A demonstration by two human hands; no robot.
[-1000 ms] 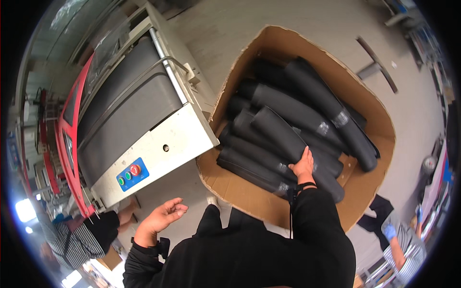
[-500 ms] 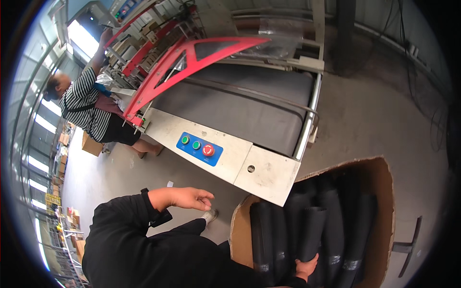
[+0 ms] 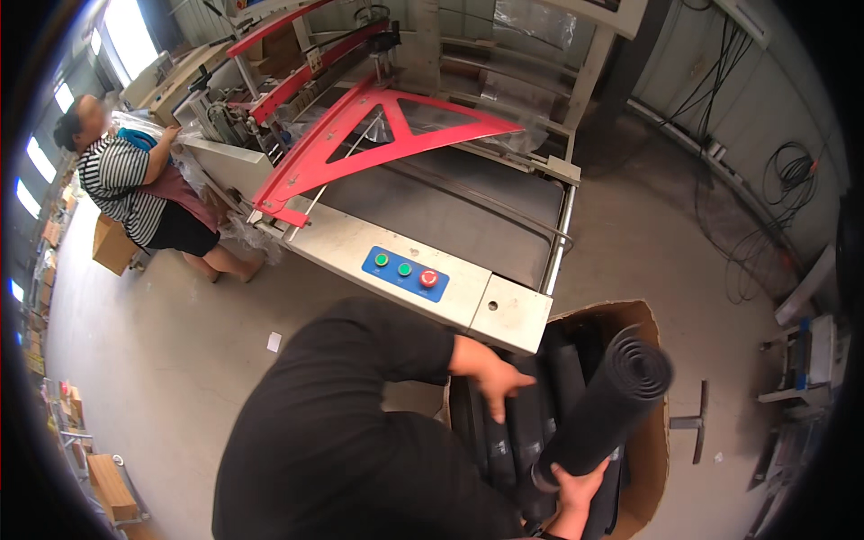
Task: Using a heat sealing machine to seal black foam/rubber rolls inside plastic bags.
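Note:
My right hand (image 3: 579, 489) is wrapped round the lower end of a rolled black mat (image 3: 598, 414), which is tilted with its spiral end up and to the right. Over the other rolls, my left hand (image 3: 493, 376) is open, fingers spread, to the left of the held roll; whether it touches a roll below, I cannot tell. Several more black rolls (image 3: 524, 418) stand close together in an open cardboard box (image 3: 650, 477), some with clear tape round them. The held roll hides part of the box's contents.
A conveyor machine (image 3: 450, 216) with a red triangular guard (image 3: 315, 162) and a blue button panel (image 3: 405, 274) stands beyond the box, its corner reaching the box's edge. A person in a striped shirt (image 3: 117, 180) stands at the far left. Cables (image 3: 792, 175) hang along the right wall.
My right hand has lifted the rolled mat partly out of the box and tilted it. My left hand has moved right, over the rolls. The view has shifted; the other person has lowered an arm.

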